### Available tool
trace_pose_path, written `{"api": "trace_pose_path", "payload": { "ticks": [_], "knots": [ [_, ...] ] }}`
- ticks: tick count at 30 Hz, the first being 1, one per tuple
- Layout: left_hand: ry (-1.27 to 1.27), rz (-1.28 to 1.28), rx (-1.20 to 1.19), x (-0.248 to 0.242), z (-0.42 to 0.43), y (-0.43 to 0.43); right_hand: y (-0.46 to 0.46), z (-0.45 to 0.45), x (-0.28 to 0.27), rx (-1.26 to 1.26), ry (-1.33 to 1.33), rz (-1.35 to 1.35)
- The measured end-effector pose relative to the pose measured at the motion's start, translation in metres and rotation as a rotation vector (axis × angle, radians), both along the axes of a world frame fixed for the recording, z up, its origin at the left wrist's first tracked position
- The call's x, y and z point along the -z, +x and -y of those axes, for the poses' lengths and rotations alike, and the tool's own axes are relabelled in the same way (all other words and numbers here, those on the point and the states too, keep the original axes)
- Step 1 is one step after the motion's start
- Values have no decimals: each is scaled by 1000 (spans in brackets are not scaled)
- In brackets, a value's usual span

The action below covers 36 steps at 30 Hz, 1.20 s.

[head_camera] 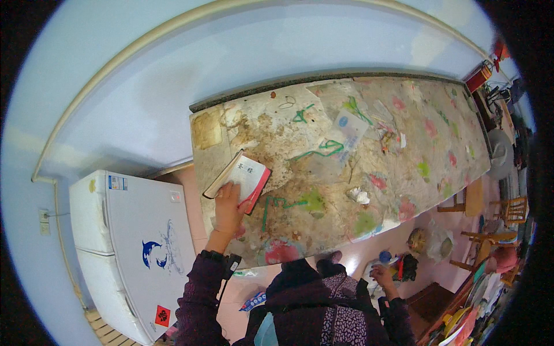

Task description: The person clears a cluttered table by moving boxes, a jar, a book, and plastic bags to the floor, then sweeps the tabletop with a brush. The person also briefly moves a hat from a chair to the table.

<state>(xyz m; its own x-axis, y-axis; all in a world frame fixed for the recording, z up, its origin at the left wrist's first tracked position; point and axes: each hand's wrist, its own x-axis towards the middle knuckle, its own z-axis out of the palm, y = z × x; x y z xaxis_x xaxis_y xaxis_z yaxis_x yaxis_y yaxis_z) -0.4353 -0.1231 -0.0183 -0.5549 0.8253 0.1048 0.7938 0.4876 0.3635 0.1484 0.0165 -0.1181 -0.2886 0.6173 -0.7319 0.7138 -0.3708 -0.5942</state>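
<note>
On the left part of a stained table [329, 216] lies an open book [251, 173] with a dark cover and a red-pink page edge. My left hand [229, 205] rests over its lower edge, fingers on the pages; whether it grips the book is unclear. Out past the table's near edge, at my right side, my right hand [383, 274] is raised with fingers partly curled; nothing is plainly in it. Green strings [324, 149], a printed clear plastic bag [348, 127] and a crumpled white tissue [359, 195] lie on the table to the right of the book.
A white refrigerator [147, 242] with dolphin decals stands at the left. A wall [281, 47] runs behind the table. Wooden stools [474, 198], a wooden chair [514, 210] and plastic bags [439, 244] are on the right. A blue packet [253, 301] lies on the floor.
</note>
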Motion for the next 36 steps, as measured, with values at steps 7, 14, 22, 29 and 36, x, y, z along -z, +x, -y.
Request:
{"api": "trace_pose_path", "payload": {
  "ticks": [7, 14, 22, 29, 36],
  "knots": [
    [22, 120, 57, -18, -3, -21, 2, 3, 2, -125, 77, -34],
    [42, 58, -11, -19, -4, -29, -3, 12, -6, -32, 10, -1],
    [272, 280, -242, -36, 15, -74, 3, 39, 2, 12, 76, 22],
    [445, 425, -197, -94, -6, -56, 10, 58, 10, -122, 193, 83],
    [489, 668, -71, -163, -46, 32, 15, 73, 13, -81, 325, 106]
  ]
}}
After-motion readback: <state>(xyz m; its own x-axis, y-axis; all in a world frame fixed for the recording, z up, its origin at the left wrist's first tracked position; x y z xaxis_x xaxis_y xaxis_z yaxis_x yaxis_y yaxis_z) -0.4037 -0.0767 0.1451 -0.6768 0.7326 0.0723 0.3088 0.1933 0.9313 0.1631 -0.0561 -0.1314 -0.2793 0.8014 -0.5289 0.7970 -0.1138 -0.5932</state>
